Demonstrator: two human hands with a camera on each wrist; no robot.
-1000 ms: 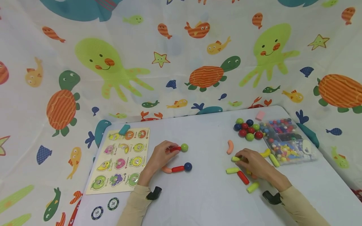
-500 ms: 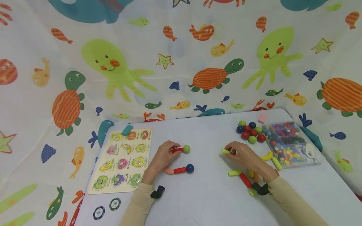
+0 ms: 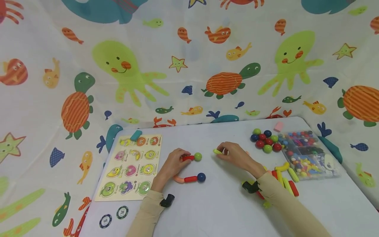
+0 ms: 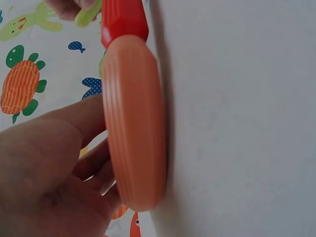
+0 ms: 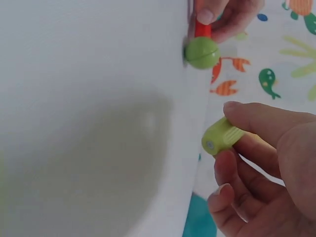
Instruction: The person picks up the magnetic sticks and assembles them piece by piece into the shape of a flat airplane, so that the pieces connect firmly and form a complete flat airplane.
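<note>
My left hand (image 3: pixel 173 164) holds a red rod (image 3: pixel 189 158) with a green ball (image 3: pixel 198 156) at its right end. Just in front, an orange curved rod (image 3: pixel 179 179), a second red rod (image 3: pixel 190 179) and a dark blue ball (image 3: pixel 201 177) lie joined in a line. In the left wrist view the orange curved rod (image 4: pixel 133 123) fills the middle, beside the palm. My right hand (image 3: pixel 237 154) pinches a short lime rod (image 5: pixel 220 137) between thumb and fingers, above the table. A small grey disc shows on the rod's end. The lime rod and green ball are apart.
Left stands a fruit puzzle board (image 3: pixel 100 194) with a teal block (image 3: pixel 136 135). Two chips (image 3: pixel 122 212) lie in front. Several balls (image 3: pixel 267 148), a pink block (image 3: pixel 278 126) and a compartment box of beads (image 3: pixel 314 151) are at right. Coloured rods (image 3: pixel 293 188) lie near my right forearm.
My right hand has lifted the lime rod and carried it left, toward the green ball. My left hand keeps hold of the red rod with little movement. The head view has shifted slightly.
</note>
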